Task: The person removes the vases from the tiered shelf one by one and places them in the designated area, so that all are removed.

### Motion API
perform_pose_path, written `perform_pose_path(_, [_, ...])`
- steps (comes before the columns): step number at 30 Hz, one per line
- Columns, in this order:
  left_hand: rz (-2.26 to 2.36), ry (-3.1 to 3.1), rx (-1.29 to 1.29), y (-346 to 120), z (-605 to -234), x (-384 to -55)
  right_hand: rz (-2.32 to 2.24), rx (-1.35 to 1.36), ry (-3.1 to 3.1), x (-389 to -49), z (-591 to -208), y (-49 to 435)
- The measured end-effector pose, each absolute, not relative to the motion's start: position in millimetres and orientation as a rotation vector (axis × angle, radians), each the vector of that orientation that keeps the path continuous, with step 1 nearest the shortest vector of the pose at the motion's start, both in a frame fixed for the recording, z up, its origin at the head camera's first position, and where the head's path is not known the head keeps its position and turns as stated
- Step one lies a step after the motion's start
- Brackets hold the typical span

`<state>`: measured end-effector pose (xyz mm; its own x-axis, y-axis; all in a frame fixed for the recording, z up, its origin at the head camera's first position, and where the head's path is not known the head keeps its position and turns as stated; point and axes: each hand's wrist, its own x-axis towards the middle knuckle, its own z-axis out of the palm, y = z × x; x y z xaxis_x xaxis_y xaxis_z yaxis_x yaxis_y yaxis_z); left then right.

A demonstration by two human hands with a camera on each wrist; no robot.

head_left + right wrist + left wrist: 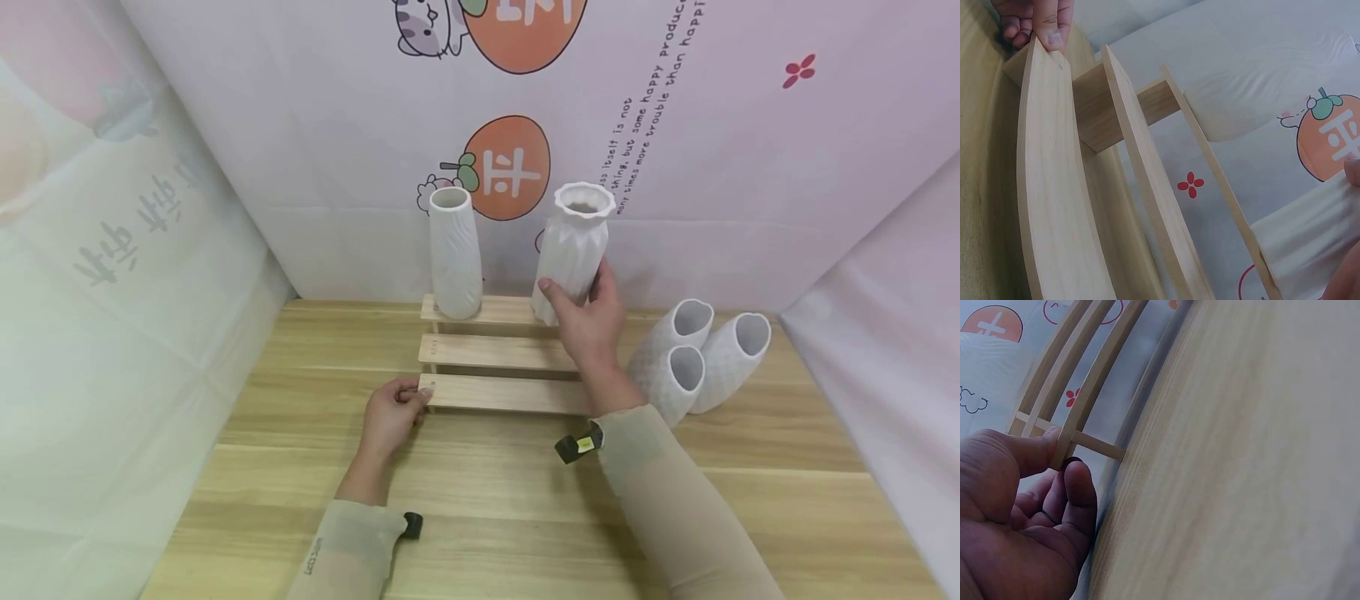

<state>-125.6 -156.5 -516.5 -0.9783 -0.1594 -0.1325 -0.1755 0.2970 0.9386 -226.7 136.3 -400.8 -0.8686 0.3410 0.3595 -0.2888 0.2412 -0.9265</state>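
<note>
A three-tier wooden rack (510, 393) stands on the table. My left hand (392, 414) pinches the left end of its lowest, front slat between thumb and fingers; the left wrist view shows that slat (1094, 378) held close up. My right hand (596, 325) grips a white pleated vase (572, 250) with a scalloped rim, upright at the right part of the top slat. In the right wrist view this vase (1310, 237) meets the edge of the top slat (1222, 181). A slim white vase (456, 254) with wavy relief stands on the top slat's left end.
Three white textured vases (731, 358) with slanted mouths stand together on the table, right of the rack and beside my right forearm. A printed cloth wall (360, 208) rises right behind the rack. More cloth closes off both sides of the wooden table (487, 517).
</note>
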Motion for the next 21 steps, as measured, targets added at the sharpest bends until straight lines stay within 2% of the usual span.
perform_pose_path(21, [1.806, 2.527, -0.347, -154.9, -513.3, -124.6, 1.733, -0.132, -2.054, -212.4, -392.2, 138.6])
